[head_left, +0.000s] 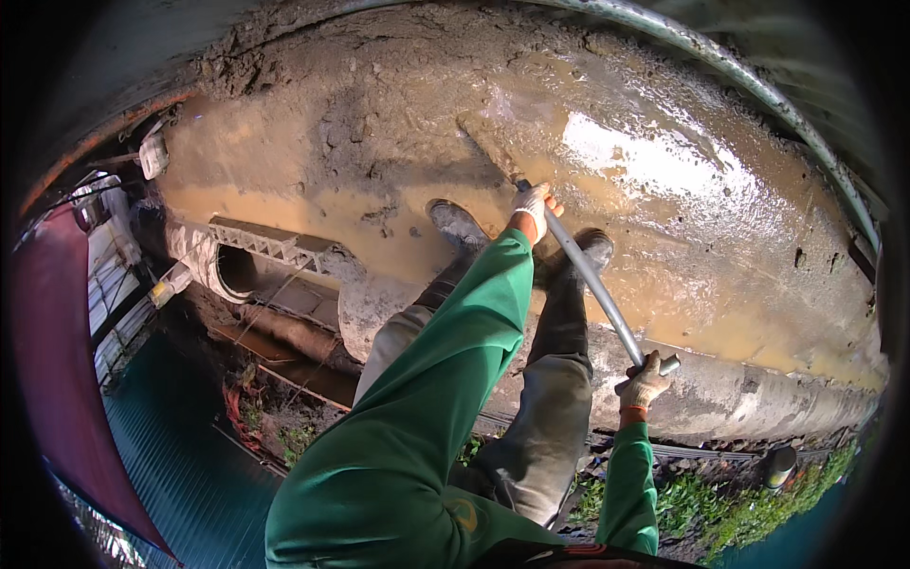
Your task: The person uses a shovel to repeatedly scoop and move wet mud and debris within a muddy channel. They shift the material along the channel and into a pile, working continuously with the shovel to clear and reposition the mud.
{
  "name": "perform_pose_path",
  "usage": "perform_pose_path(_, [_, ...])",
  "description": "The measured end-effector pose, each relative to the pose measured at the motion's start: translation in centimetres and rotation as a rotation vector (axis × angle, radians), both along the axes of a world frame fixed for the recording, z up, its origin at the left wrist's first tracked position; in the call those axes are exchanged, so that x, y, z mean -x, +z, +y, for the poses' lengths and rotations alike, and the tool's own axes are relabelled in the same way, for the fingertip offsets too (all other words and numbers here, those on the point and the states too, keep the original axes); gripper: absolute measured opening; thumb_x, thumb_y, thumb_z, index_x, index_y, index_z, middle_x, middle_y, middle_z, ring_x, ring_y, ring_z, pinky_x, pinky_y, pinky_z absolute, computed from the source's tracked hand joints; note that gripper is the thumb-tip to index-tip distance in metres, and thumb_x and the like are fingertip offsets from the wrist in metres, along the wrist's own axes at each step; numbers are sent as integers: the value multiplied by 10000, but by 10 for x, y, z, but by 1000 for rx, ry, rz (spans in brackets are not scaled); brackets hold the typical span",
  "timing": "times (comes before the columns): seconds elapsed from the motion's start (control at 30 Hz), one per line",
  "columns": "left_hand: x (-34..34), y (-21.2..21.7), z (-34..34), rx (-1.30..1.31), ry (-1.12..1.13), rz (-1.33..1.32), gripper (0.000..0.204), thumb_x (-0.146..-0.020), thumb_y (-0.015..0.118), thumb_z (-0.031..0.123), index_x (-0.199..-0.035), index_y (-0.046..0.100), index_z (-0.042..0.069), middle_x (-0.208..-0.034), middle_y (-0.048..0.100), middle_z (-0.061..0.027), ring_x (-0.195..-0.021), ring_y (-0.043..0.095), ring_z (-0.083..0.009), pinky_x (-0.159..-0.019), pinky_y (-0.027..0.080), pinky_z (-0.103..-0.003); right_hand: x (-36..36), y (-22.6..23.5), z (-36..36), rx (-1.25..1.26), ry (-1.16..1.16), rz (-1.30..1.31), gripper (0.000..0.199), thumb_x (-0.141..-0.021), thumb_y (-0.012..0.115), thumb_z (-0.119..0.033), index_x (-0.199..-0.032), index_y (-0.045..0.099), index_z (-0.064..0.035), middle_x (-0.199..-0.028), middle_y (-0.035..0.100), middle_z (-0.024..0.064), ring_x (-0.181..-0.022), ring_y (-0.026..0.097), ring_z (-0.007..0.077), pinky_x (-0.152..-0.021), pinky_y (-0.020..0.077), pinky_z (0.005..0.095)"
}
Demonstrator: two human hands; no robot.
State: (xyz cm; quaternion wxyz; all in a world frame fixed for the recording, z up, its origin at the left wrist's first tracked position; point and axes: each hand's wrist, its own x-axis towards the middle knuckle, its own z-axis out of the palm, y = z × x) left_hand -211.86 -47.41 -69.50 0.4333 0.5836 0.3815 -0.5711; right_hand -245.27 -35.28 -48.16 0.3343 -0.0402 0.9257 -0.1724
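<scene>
A long grey metal pole (597,284) runs slantwise across the view, part of a long-handled tool. My left hand (536,209), in a light glove, is closed around it partway along, ahead of my boots. Lower right, my right hand (645,383), also gloved, grips it close to its near end. Beyond my left hand the tool turns brown with mud, and its far end reaches the wet mud (417,152); the kind of head cannot be made out. My boots (595,248) stand in shallow muddy water on both sides of the pole.
A curved metal rail (739,71) borders the far side. A concrete rim (749,410) edges the mud on the near side. To the left are a round pipe opening (237,270), a metal rack (270,242) and a green corrugated sheet (180,446). Weeds (701,503) grow below right.
</scene>
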Motion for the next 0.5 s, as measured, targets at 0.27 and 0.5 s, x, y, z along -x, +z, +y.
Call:
perform_pose_path(0.27, [86,118,37,44,85,-81,162,-970,623,99,-874,493,83,-668,433,-45,-479,421,-206,-447,409,-410,96,119,41,19,34,-60,261,-924,725,-247,-879,579,-35,-644,574,50,-429,505,158,-371,377,312])
perform_pose_path(0.5, [209,312,44,-27,90,-32,147,-946,594,99,-858,476,113,-608,452,-45,-438,454,-189,-423,408,-406,194,347,59,32,104,61,327,-978,669,-333,-928,601,-18,-608,503,30,-436,437,155,-401,329,311])
